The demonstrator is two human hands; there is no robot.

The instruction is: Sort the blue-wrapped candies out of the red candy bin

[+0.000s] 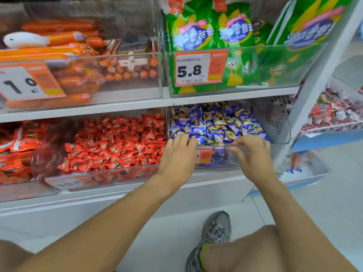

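Price tag [192, 68] reads 5.8 — left hand [177, 154] fingers spread, right hand [253, 154] loosely curled, both over blue-wrapped candies [216, 120].

A single wide-angle view comes from the person's head, looking forward and down at a shop shelf [137, 107] from close range. The lower row of clear bins sits at mid-frame, the upper row fills the top edge, and both forearms reach in from below. The floor [324, 203] and one shoe [214, 232] show along the bottom. Straight edges bow outward toward the frame's sides.
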